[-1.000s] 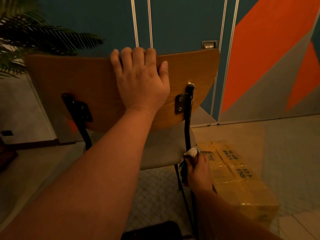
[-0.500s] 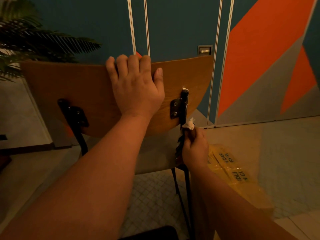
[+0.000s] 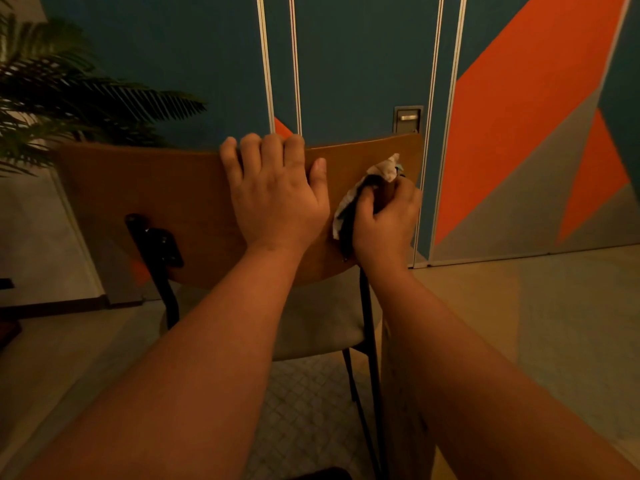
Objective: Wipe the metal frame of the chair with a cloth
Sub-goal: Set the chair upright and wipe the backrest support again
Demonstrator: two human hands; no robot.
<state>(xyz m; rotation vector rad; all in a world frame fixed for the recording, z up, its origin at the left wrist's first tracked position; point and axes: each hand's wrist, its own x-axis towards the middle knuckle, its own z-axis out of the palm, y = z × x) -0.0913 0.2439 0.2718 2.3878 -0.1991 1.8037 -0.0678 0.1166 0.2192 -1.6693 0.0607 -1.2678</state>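
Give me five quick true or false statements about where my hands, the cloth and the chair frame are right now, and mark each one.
1. The left hand rests on the top edge of the wooden backrest. True.
2. The right hand holds a light cloth around the right black metal upright. True.
3. The cloth is down at seat level. False: it is up by the backrest, near the upright's top.
4. The left hand grips the left metal upright. False: nothing touches that upright.
5. A leafy plant stands beyond the chair, on the left. True.
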